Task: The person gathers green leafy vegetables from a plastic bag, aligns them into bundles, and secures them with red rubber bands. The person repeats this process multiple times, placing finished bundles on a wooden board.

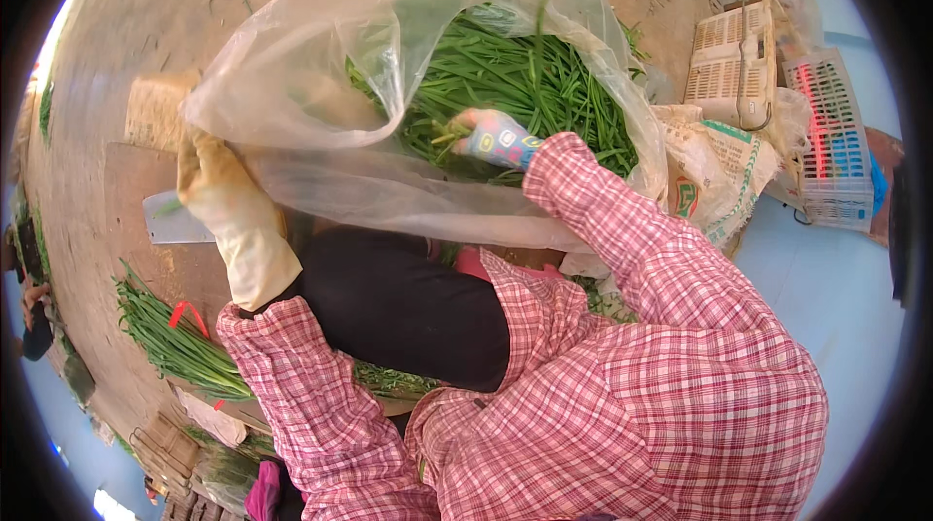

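Note:
A large clear plastic bag (328, 3) lies open before me, with many long green leafy stalks (525, 76) inside, perhaps garlic chives. Inside the bag's mouth, my right hand (496, 136), in a patterned blue glove, grips the ends of some stalks. At the bag's left edge, my left hand (208, 164), in a pale rubber glove, pinches the plastic; its fingertips are partly hidden. A flat metal blade (175, 218) lies on a brown board beside the left glove. Lower left is a bundle of green stalks (175, 346) with a red tie (188, 317).
Plastic crates (729, 62) and a clear basket (834, 149) stand at the right, near a printed woven sack (718, 164). A cardboard piece (157, 109) lies beyond the brown board (138, 178). Part of another person (35, 320) shows at the far left.

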The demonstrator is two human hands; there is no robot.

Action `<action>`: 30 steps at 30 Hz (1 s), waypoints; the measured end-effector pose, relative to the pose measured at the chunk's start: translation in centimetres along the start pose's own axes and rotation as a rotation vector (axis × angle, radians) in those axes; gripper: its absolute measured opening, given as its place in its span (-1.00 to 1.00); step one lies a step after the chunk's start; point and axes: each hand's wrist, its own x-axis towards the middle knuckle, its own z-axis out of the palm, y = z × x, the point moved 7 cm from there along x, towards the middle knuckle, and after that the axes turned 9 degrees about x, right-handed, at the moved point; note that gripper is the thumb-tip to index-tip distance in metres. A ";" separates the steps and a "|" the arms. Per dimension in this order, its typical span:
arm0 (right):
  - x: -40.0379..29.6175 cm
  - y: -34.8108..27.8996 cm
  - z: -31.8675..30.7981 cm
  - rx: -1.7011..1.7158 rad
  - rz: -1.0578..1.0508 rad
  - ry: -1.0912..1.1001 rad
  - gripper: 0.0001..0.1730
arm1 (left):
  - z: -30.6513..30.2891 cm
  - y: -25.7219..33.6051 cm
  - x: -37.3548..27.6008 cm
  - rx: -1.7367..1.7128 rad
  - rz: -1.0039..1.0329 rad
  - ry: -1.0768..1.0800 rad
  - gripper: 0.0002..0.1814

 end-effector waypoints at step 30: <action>3.7 -7.5 -7.3 0.191 -0.504 0.072 -0.78 | 0.2 0.0 -0.2 -0.030 -0.067 -0.048 -0.58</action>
